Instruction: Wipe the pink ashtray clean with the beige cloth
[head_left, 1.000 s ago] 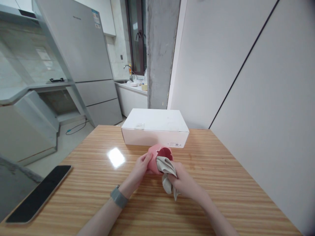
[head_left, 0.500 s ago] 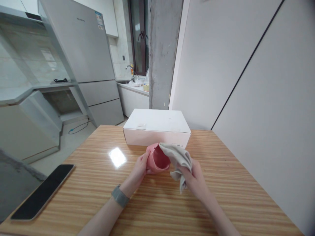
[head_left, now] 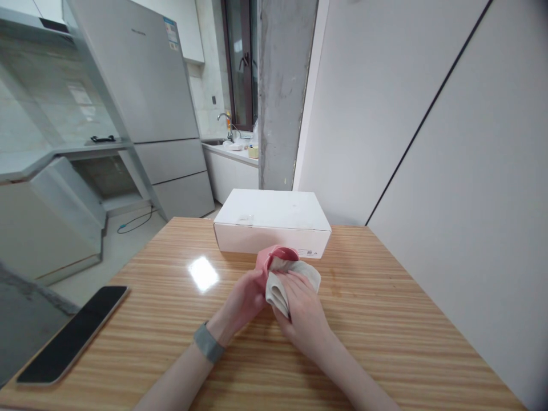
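A pink cup-like container (head_left: 266,258) is tilted, its opening toward me, just in front of the white box. My left hand (head_left: 249,294) grips its left side. A light grey cloth (head_left: 309,274) lies across the container's opening and partly inside it. My right hand (head_left: 297,305) holds the cloth, its fingers pressed over it at the opening. The fingertips of my right hand are partly hidden in the cloth's folds.
A closed white box (head_left: 274,208) stands at the back of the wooden table (head_left: 385,319). A dark flat device (head_left: 75,337) lies at the table's left edge. A white wall panel (head_left: 462,188) rises along the right.
My right hand has moved left with the cloth, from beside the container onto and partly into its opening. The container's opening is now mostly covered. My left hand keeps its hold.
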Tool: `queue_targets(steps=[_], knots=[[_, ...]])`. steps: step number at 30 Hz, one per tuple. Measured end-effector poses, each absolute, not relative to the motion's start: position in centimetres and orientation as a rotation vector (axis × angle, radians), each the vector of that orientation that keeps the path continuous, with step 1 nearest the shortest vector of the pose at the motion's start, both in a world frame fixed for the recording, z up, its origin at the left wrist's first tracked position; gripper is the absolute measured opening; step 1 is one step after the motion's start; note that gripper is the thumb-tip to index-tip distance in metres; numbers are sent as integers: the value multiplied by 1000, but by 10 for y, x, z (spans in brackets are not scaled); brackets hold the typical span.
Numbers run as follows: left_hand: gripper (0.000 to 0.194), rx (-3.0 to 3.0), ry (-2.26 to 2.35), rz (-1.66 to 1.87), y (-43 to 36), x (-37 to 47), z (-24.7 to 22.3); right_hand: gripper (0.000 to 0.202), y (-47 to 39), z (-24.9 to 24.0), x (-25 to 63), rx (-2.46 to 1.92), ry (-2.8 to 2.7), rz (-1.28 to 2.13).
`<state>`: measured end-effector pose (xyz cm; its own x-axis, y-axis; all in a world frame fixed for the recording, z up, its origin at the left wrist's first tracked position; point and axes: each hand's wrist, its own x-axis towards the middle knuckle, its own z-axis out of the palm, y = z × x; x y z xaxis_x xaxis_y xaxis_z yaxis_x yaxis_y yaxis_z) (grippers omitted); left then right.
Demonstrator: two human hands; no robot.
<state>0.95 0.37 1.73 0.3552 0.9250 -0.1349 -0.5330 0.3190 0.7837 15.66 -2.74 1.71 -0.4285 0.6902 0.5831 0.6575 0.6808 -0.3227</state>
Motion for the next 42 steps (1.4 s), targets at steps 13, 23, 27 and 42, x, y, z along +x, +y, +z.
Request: queue_targets(steps=[13, 23, 27, 42], knots=[[50, 679, 557, 1064, -4, 28, 2, 13, -33, 23, 150, -971, -1932, 242], [61, 612, 549, 1052, 6, 19, 2, 39, -37, 20, 150, -894, -2238, 236], [52, 530, 560, 1033, 8, 15, 6, 39, -36, 19, 155, -884, -2361, 194], [29, 687, 523, 993, -3, 19, -5, 17, -26, 21, 167, -980, -2037, 212]])
